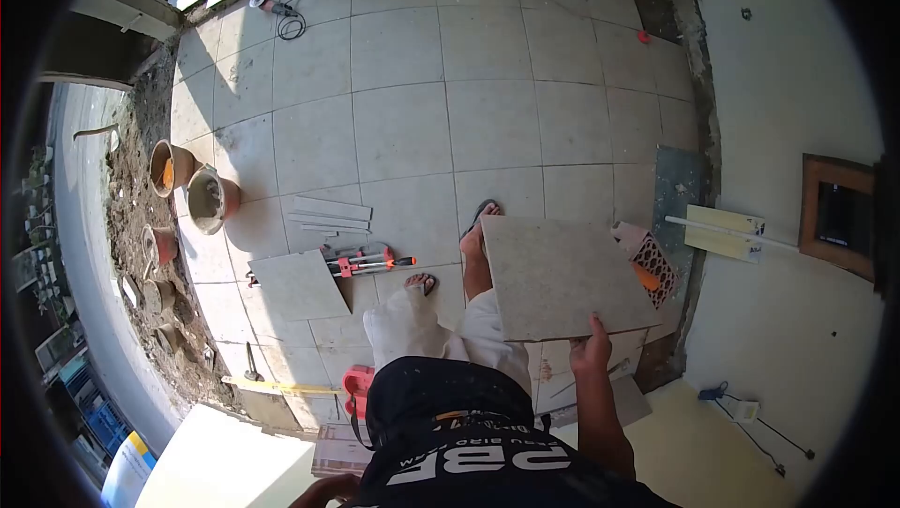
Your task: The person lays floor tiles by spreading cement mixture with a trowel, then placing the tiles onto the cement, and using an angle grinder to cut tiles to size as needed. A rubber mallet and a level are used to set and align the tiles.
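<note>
The tile is held flat in the air, gripped at its near edge by the right hand, thumb on top and the rest of the fingers underneath. The left hand shows only partly at the bottom edge, so whether it is open or closed cannot be told. Below the tile lies the tiled floor. Left of the hands lie a tile cutter, a loose tile and two buckets. A white wall stands to the right.
</note>
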The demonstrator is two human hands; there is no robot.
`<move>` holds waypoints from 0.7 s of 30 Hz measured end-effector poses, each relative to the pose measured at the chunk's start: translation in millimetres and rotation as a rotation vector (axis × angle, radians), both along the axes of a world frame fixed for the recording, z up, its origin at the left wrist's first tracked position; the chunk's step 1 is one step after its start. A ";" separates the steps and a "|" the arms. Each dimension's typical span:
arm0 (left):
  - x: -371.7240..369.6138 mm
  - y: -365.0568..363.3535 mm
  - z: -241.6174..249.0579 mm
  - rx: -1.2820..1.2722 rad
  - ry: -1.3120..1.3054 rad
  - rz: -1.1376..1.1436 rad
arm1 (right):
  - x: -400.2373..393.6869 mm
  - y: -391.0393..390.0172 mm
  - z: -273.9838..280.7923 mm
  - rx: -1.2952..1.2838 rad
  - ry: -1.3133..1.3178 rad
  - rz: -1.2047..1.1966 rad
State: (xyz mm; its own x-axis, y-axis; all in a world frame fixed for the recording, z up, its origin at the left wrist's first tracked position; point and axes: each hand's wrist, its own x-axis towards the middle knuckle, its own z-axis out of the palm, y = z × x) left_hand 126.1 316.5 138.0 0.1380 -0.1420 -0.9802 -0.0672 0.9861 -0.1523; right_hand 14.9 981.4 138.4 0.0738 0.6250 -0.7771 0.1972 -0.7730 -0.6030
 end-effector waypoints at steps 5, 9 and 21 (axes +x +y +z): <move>4.3 118.5 61.1 -0.311 0.294 0.445 | -99.9 70.8 -71.2 -0.129 0.031 0.145; -74.3 210.3 43.0 -0.289 0.504 0.684 | -153.3 96.7 -78.1 -0.152 -0.032 0.253; -324.8 322.3 -82.8 -0.030 0.648 0.549 | -144.0 142.0 -80.6 0.071 -0.173 0.415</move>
